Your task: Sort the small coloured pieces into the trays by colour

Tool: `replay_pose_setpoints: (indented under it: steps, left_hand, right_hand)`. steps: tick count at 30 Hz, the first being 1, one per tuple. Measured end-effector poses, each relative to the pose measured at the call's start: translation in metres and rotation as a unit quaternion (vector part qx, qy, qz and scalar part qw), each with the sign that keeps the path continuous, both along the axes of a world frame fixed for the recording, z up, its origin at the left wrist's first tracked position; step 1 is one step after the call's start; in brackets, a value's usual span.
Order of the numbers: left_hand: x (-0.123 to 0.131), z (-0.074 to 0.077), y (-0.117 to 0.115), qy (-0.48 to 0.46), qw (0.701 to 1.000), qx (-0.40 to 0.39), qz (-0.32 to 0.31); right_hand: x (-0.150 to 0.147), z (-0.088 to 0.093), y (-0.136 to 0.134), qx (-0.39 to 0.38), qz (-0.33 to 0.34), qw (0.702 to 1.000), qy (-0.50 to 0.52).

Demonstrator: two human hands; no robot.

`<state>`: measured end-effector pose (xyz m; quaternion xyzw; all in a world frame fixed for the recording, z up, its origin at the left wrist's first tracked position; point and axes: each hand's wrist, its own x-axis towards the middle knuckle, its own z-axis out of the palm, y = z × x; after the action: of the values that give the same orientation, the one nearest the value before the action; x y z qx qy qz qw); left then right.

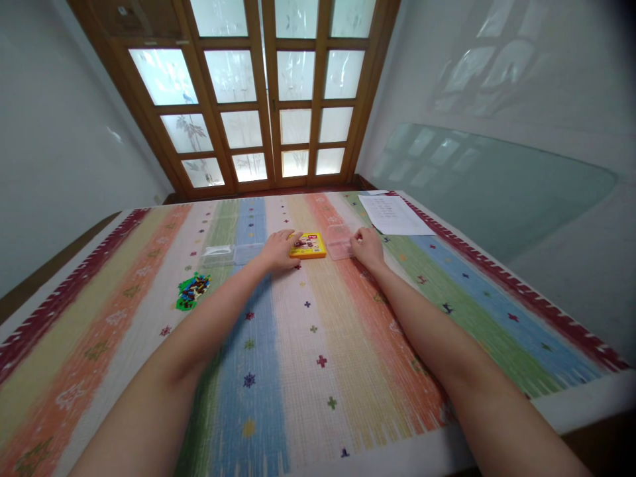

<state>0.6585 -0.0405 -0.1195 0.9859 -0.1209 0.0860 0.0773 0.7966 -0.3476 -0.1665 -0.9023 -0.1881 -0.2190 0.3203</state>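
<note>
My left hand [282,250] is around the left end of a flat yellow box [311,246], with fingers along its far side and the thumb at its near side. The box has a printed picture on top and lies on the striped tablecloth. To its right is an open clear plastic case [338,242]. My right hand [368,248] has its fingers curled at the right edge of this case. The fingertips are small in view, but they seem to pinch the edge.
A pile of small green, blue and brown pieces [193,291] lies on the left. Behind it stands a clear plastic container [218,256], beside another clear piece [247,254]. A printed paper sheet [395,215] lies at the far right. Wood-framed glass doors [271,106] rise beyond the table.
</note>
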Motion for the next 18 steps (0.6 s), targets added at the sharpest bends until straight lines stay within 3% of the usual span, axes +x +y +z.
replay_pose_setpoints:
  steps: [2,6,8,13,18]
  left_hand:
    - [0.009,-0.002,0.005,0.024,1.000,0.015,-0.001]
    - [0.023,-0.006,0.014,0.056,0.998,0.023,0.006]
    - [0.026,-0.008,0.016,0.064,0.998,0.019,0.007]
    - [0.021,-0.005,0.019,0.063,0.998,-0.004,0.002]
    - [0.017,0.004,0.017,0.072,0.997,-0.031,-0.022]
  right_hand:
    - [-0.010,0.007,0.000,-0.017,0.017,0.998,-0.049]
    - [-0.028,0.013,0.008,-0.087,0.156,0.983,-0.048]
    - [-0.033,0.011,0.015,-0.100,0.190,0.976,-0.035]
    - [-0.031,0.002,0.030,-0.054,0.192,0.980,-0.022]
    - [-0.036,0.010,0.036,-0.011,0.210,0.976,-0.049]
